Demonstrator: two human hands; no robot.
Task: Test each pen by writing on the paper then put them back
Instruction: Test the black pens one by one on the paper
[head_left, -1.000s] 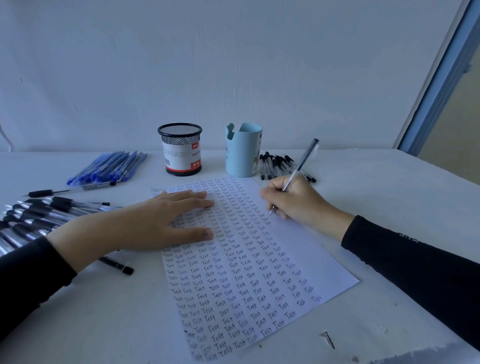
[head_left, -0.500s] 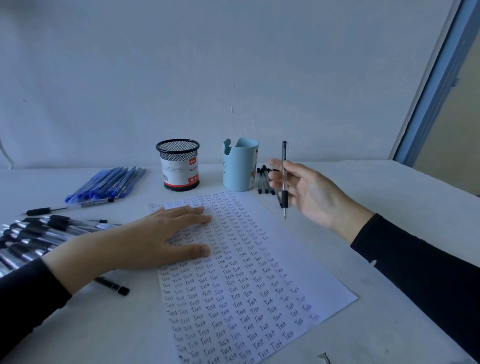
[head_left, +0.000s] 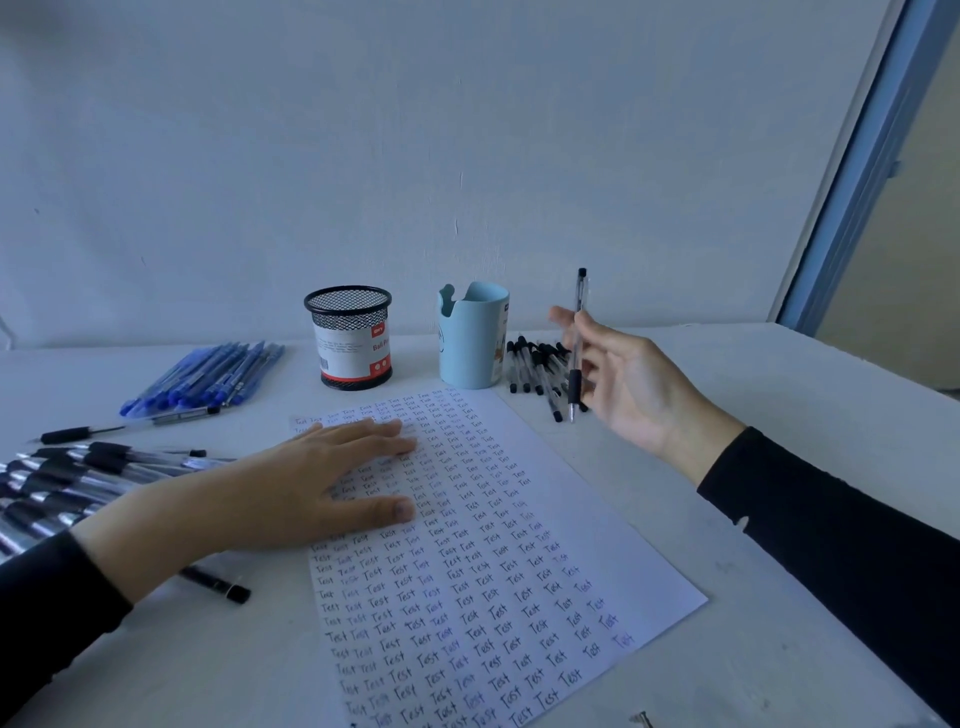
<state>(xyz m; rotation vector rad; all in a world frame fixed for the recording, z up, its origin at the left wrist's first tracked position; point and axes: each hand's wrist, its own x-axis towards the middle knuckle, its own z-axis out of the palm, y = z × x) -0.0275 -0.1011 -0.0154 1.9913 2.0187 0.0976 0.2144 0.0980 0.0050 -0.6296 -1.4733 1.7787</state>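
Scene dim, cool blue cast washing over wall (head_left: 467, 130) and surface (head_left: 779, 395). Light diffuse, coming in softly from right, where door frame (head_left: 862, 156) is glowing paler. Shadows faint: soft one lying under left hand (head_left: 291, 488) on paper (head_left: 597, 525). No glare showing. Wide-angle lens bending surface edge and door frame toward corners. Right hand (head_left: 628, 379) fingers (head_left: 563, 314) smearing slightly with motion blur; pen (head_left: 576, 343) staying fairly sharp. Handwriting crisp at centre, softening toward bottom edge.
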